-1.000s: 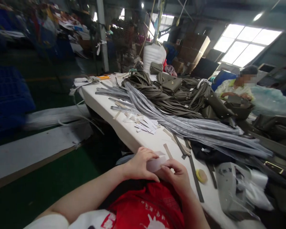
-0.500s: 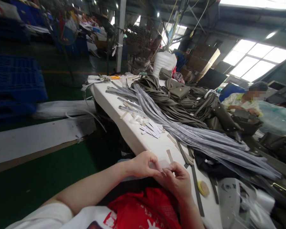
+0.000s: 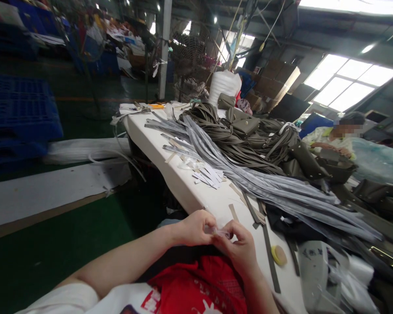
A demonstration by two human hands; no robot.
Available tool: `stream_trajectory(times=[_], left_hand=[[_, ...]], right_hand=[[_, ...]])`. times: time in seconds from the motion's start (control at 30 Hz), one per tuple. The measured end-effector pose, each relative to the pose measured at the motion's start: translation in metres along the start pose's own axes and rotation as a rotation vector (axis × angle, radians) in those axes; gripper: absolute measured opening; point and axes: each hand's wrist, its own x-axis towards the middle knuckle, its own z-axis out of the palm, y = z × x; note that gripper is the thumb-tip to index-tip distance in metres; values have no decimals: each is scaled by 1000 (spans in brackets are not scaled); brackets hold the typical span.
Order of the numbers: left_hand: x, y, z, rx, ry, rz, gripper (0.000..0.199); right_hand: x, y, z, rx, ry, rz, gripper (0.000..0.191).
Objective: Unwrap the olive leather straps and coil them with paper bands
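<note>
Close in front of my body, at the table's near edge, my two hands meet. My left hand (image 3: pixel 196 226) is closed, its thumb and fingers pinching a small piece of clear plastic film (image 3: pixel 222 233). My right hand (image 3: pixel 240 244) grips the other side of the film, fingers curled. The film looks crumpled between them; its full shape is hidden by the fingers. On the white table (image 3: pixel 190 187) just beyond lie a short tan strip (image 3: pixel 233 212) and a pile of small white paper strips (image 3: pixel 208 175).
Long plastic-wrapped straps (image 3: pixel 249 181) cross the table beside a heap of dark olive straps (image 3: pixel 212 124). A yellow tape roll (image 3: pixel 278 255) lies right of my hands, near a white plastic bag (image 3: pixel 334 270). Across the table sits another person (image 3: pixel 330 137). Blue pallets (image 3: pixel 19 113) stand left.
The film between my hands was spread flatter and is now bunched up. My hands have drawn slightly closer together, and the right one has shifted a little left.
</note>
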Motion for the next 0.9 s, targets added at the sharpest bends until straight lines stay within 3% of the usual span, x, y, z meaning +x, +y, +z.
stream_trajectory(times=[0.1,0.23,0.37,0.5,0.7,0.8,0.9], left_hand=[[0,2,-5,9,40,19,20],[1,6,-11,-27,143,2,23],[1,4,-8,-74,134,-14,26],[0,3,-1,-83,48,-47,23],[1,24,-9,-36,-253,36,40],[6,31,-11,-17,-306,59,44],[16,25,-5,-33,-316,33,42]], right_hand=[[-1,0,-5,1,71,16,18],[-1,12,-11,90,219,169,36],[2,25,-2,290,43,315,42],[3,29,12,413,4,363,32],[6,32,15,292,95,304,28],[10,37,16,297,152,317,25],[13,45,18,269,167,336,28]])
